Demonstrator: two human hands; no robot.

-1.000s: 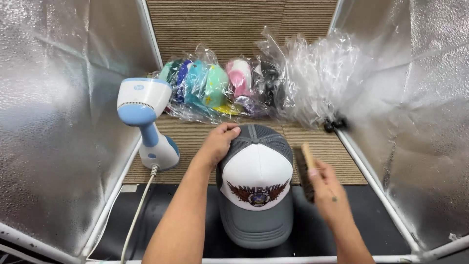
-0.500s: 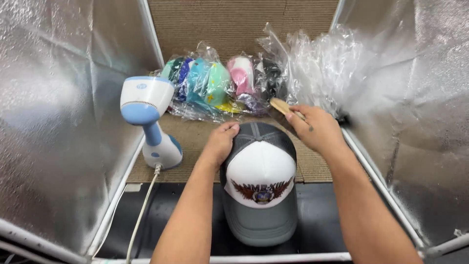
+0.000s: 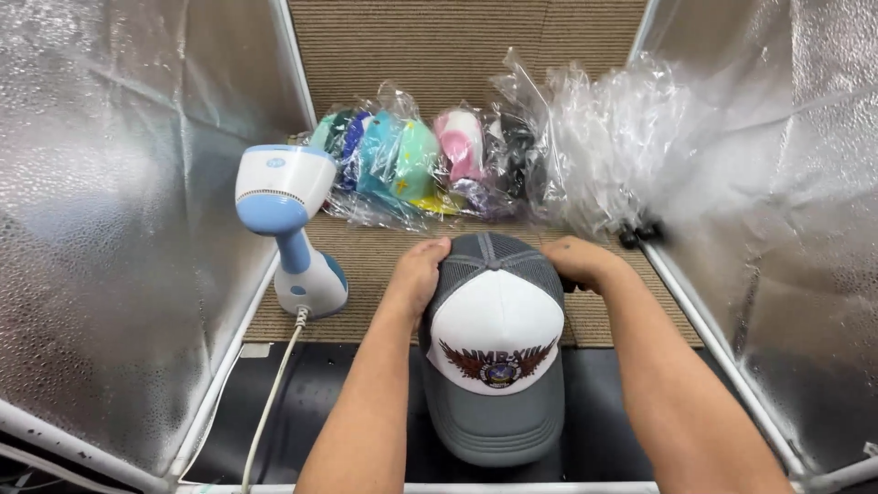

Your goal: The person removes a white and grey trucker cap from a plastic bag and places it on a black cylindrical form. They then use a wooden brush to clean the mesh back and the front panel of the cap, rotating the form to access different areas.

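Head cam: grey-and-white mesh trucker cap point(image 3: 494, 352) sits centre, brim toward the person, half on the brown ribbed mat point(image 3: 366, 265). Left hand point(image 3: 419, 274) cupped on the cap's left side, right hand point(image 3: 576, 263) on its right; both press the mesh crown, fingers curled on it. White-and-blue handheld steamer point(image 3: 288, 229) stands upright just left of the cap. Bagged coloured caps point(image 3: 412, 165) lie behind.

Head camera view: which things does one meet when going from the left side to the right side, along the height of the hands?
Silver reflective wall → blue and white garment steamer → left hand → grey and white trucker cap → right hand → silver reflective wall on the right.
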